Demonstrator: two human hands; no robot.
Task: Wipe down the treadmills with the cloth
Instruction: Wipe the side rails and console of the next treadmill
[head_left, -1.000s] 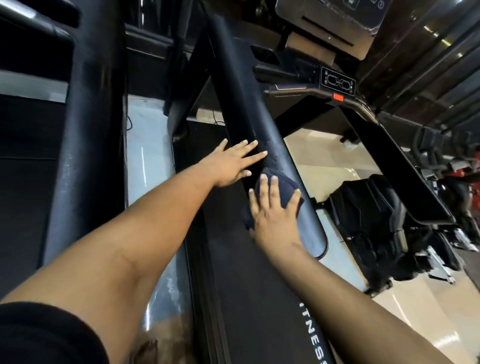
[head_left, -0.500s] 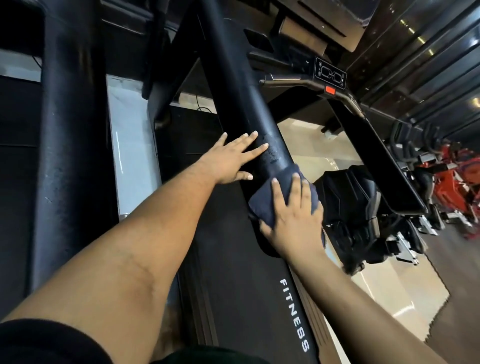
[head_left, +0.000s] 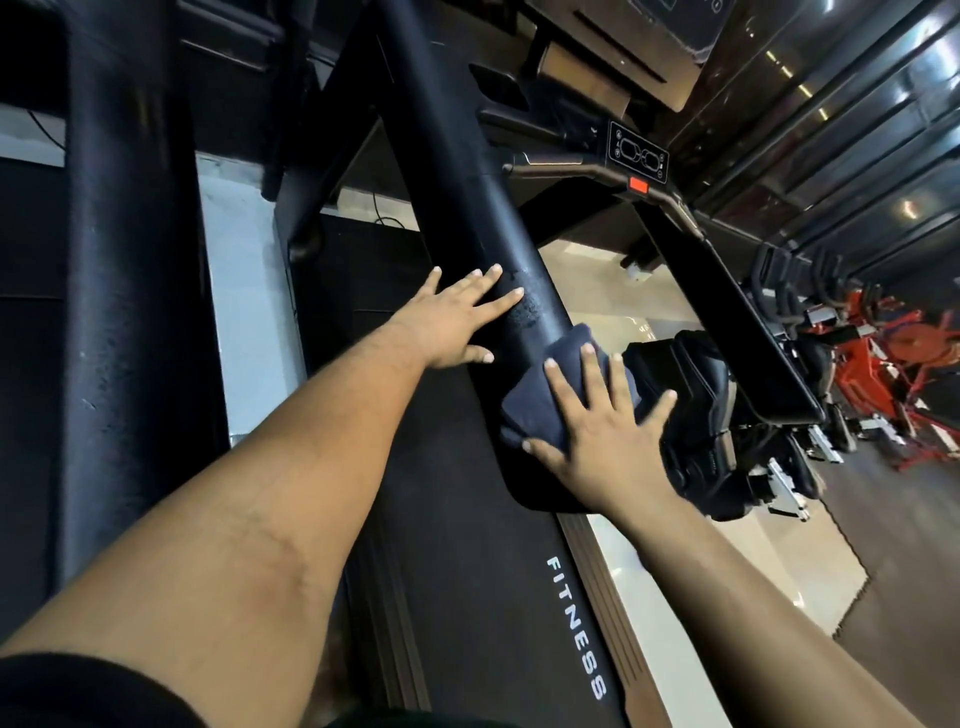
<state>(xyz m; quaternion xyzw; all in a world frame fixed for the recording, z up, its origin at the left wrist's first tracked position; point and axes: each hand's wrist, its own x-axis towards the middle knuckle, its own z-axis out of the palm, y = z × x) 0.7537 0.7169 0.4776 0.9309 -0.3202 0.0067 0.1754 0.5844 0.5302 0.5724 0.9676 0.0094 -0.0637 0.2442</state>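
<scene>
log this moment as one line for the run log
task: wipe treadmill | right hand: flat, pressing cloth on handrail | left hand: flat on handrail | stage: wiping

You can read one word only: "FITNESS", in pale capital letters running lengthwise along the dark side rail (head_left: 574, 629) of the treadmill deck, between your two forearms. The markings on the small control panel (head_left: 638, 152) on the handlebar are too small to read.
</scene>
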